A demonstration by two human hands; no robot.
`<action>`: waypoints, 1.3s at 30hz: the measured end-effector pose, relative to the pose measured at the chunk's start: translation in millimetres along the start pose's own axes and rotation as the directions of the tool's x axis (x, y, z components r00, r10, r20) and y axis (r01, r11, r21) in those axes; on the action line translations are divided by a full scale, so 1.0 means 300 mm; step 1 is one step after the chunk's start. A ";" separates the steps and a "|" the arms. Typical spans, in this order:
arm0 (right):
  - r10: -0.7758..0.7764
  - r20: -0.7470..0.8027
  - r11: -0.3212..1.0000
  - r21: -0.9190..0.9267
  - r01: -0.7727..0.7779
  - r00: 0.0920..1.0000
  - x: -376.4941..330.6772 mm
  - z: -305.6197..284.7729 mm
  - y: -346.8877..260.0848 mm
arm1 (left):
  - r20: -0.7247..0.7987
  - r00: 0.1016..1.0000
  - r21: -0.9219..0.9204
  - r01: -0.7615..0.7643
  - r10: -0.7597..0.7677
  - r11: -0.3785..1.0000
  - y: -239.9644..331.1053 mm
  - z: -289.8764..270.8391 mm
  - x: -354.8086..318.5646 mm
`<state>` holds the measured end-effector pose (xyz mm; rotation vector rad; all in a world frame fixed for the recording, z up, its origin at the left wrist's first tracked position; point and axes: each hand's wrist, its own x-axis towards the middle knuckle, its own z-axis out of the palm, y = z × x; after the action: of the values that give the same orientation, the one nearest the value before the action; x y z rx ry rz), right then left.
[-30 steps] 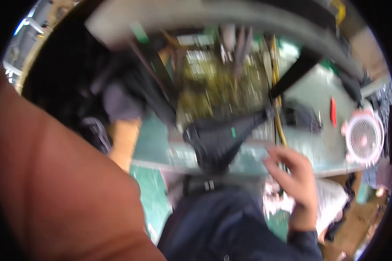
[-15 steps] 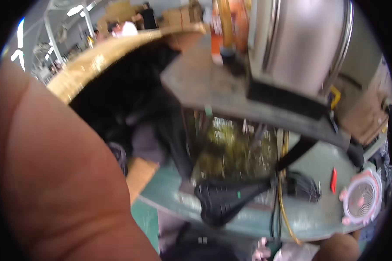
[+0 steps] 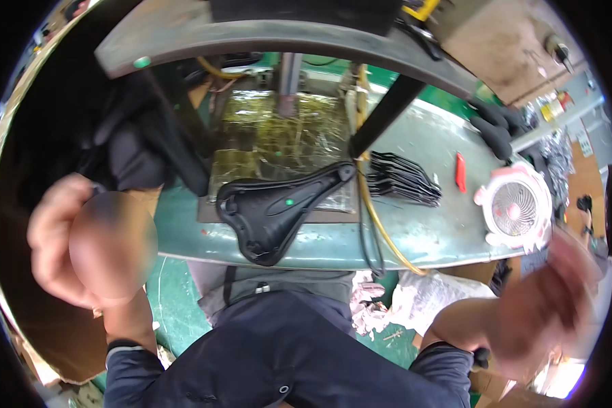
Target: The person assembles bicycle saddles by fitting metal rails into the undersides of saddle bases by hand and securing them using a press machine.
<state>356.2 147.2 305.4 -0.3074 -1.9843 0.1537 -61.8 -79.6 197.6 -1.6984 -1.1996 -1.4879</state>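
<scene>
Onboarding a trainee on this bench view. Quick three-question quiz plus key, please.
1. Which hand appears closer to the pink-and-white fan?
2. True or false: the black saddle is gripped in the left hand.
3. What lies between the black stacked pieces and the fan? a) yellow hose, b) red object, c) black saddle

Key:
1. The right hand.
2. False; it lies at the table's front edge, apart from both hands.
3. b

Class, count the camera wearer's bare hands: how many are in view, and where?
2. The left hand is at the picture's left, partly blurred; the right hand, also blurred, is at lower right, near the pink-and-white fan.
</scene>
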 end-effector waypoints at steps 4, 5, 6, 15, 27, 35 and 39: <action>0.362 0.478 0.912 -0.358 -0.199 0.800 -0.232 0.257 0.423 | 0.189 0.833 0.327 0.446 -0.520 0.833 0.021 0.143 -0.330; 0.418 0.510 0.876 -0.446 -0.185 0.751 -0.320 0.265 0.525 | 0.191 0.804 0.323 0.491 -0.564 0.809 0.009 0.194 -0.356; 0.473 0.536 0.836 -0.523 -0.165 0.699 -0.393 0.262 0.610 | 0.193 0.772 0.326 0.532 -0.606 0.781 -0.009 0.245 -0.366; 0.394 0.710 0.910 -0.389 -0.142 0.584 -0.386 0.336 0.855 | 0.386 0.571 0.088 0.759 -0.724 0.645 -0.122 0.375 -0.419; 0.542 0.475 0.840 -0.322 -0.437 0.693 -0.245 0.324 0.670 | 0.382 0.688 0.056 0.649 -0.617 0.759 -0.091 0.461 -0.437; 0.255 0.714 0.749 0.281 -0.600 0.652 -0.458 0.500 0.273 | 0.264 0.674 -0.018 0.718 -0.690 0.695 -0.050 0.478 -0.479; 0.179 0.660 0.858 0.258 -0.444 0.729 -0.475 0.641 0.205 | 0.172 0.674 -0.101 0.738 -0.719 0.668 -0.063 0.496 -0.538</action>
<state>247.1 171.5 84.9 -0.3587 -2.4611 0.9960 -7.7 17.1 7.1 -1.4693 -2.0456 -2.0025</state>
